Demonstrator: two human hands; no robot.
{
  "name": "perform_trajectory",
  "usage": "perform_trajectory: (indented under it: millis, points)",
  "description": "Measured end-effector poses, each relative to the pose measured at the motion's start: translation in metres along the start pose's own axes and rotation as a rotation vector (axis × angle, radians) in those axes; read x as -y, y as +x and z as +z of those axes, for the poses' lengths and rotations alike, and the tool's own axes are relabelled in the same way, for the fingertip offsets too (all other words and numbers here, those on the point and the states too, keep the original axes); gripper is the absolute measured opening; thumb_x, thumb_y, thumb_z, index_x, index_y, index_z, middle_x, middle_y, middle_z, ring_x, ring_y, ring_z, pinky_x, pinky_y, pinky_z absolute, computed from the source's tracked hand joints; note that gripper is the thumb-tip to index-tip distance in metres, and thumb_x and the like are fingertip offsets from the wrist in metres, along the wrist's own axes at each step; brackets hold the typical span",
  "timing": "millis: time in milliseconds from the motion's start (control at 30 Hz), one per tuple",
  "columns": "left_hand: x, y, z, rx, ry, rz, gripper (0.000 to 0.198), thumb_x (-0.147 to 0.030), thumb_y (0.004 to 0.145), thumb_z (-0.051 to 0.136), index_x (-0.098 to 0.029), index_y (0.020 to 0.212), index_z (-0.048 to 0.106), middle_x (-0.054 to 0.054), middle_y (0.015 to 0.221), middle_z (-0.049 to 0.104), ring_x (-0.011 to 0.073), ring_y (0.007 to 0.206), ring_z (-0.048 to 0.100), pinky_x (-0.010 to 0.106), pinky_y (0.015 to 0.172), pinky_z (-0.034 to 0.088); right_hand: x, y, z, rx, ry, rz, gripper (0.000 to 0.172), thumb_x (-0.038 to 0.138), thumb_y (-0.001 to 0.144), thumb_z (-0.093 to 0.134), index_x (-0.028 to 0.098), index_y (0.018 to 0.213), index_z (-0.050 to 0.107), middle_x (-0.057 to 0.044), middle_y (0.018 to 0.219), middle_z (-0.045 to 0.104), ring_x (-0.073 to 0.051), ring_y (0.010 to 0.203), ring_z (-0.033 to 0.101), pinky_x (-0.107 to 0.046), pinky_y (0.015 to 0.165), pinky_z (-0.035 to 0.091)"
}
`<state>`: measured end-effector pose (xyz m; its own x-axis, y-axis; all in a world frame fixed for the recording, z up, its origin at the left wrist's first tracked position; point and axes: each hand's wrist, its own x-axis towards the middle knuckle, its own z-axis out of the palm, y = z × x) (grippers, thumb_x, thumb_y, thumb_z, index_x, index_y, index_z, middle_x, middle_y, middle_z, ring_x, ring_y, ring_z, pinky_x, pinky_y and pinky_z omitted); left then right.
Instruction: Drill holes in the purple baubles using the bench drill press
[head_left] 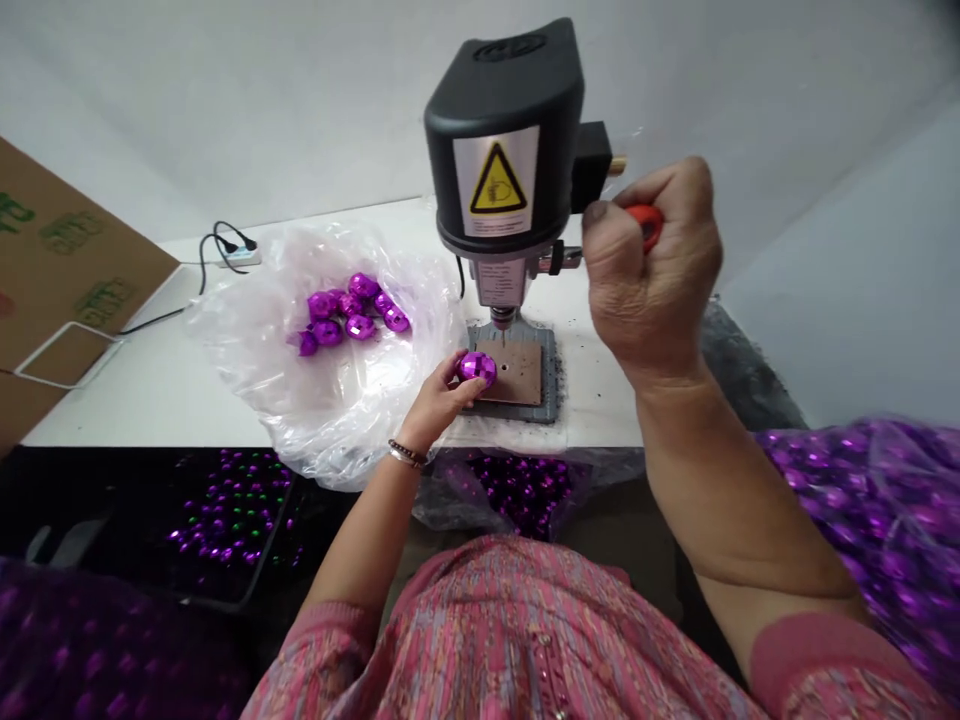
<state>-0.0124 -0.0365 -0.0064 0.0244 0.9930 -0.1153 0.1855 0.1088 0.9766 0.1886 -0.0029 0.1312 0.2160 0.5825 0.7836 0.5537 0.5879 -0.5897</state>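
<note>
Between the fingers of my left hand (442, 395) is a shiny purple mirror ball (478, 369), held at the left edge of a brown board (521, 375). The board has a small hole in it and lies on the grey base (551, 400) of a black bench drill press (506, 130). Above the board, just beyond the ball, hangs the thin drill bit (505, 338). My right hand (656, 270) is wrapped round the red-ended feed handle (646, 228) at the drill's right side.
A clear plastic bag (262, 380) on the white table (180, 400) holds several purple balls (360, 327). A cardboard box (67, 270) and a power strip (240, 255) stand left. Bags of purple balls (870, 520) lie right and below the table edge.
</note>
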Motion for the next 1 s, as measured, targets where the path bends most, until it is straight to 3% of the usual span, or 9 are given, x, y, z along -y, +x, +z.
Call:
perform_trajectory:
  millis: [200, 367, 500, 633, 767, 1000]
  points:
    - [0.004, 0.032, 0.013, -0.041, 0.162, -0.012, 0.056, -0.040, 0.074, 0.075, -0.016, 0.122, 0.059, 0.005, 0.093, 0.067, 0.0120, 0.076, 0.061, 0.023, 0.068, 0.049, 0.007, 0.016, -0.001, 0.061, -0.039, 0.093, 0.028, 0.029, 0.087, 0.057, 0.019, 0.075, 0.033, 0.007, 0.065, 0.036, -0.003, 0.059, 0.029, -0.019, 0.063, 0.033]
    - [0.001, 0.039, 0.016, -0.062, 0.236, -0.039, 0.053, -0.039, 0.078, 0.073, -0.016, 0.123, 0.058, 0.003, 0.090, 0.067, 0.0108, 0.071, 0.059, 0.023, 0.066, 0.049, 0.009, 0.056, 0.007, 0.148, -0.187, 0.265, 0.043, 0.032, 0.090, 0.055, 0.020, 0.066, 0.022, 0.008, 0.061, 0.026, -0.003, 0.059, 0.019, -0.020, 0.063, 0.024]
    - [-0.001, 0.039, 0.016, -0.069, 0.276, -0.010, 0.053, -0.037, 0.076, 0.075, -0.016, 0.122, 0.059, 0.005, 0.095, 0.068, 0.0121, 0.076, 0.061, 0.023, 0.069, 0.049, 0.004, 0.075, 0.014, 0.189, -0.202, 0.333, 0.041, 0.033, 0.093, 0.047, 0.019, 0.065, 0.022, 0.008, 0.062, 0.024, -0.002, 0.061, 0.016, -0.018, 0.067, 0.024]
    - [-0.008, 0.037, 0.018, -0.038, 0.418, 0.044, 0.054, -0.032, 0.074, 0.075, -0.019, 0.123, 0.060, 0.005, 0.105, 0.069, 0.0126, 0.078, 0.062, 0.025, 0.074, 0.050, 0.001, 0.077, 0.015, 0.195, -0.192, 0.349, 0.034, 0.027, 0.095, 0.037, 0.018, 0.066, 0.021, 0.007, 0.066, 0.022, 0.000, 0.063, 0.018, -0.015, 0.072, 0.027]
    - [-0.017, 0.037, 0.023, -0.022, 0.566, 0.051, 0.060, -0.031, 0.071, 0.077, -0.019, 0.128, 0.062, 0.004, 0.103, 0.071, 0.0144, 0.079, 0.063, 0.026, 0.076, 0.050, 0.002, 0.074, 0.014, 0.201, -0.172, 0.329, 0.034, 0.025, 0.095, 0.038, 0.019, 0.066, 0.021, 0.007, 0.065, 0.021, 0.000, 0.063, 0.017, -0.015, 0.071, 0.026]
    - [-0.016, 0.045, 0.027, 0.054, 0.522, 0.054, 0.067, -0.031, 0.069, 0.079, -0.014, 0.131, 0.062, 0.005, 0.104, 0.073, 0.0165, 0.085, 0.063, 0.027, 0.079, 0.050, 0.006, 0.073, 0.013, 0.197, -0.142, 0.345, 0.036, 0.025, 0.095, 0.041, 0.019, 0.066, 0.021, 0.008, 0.065, 0.025, -0.001, 0.063, 0.017, -0.017, 0.070, 0.025]
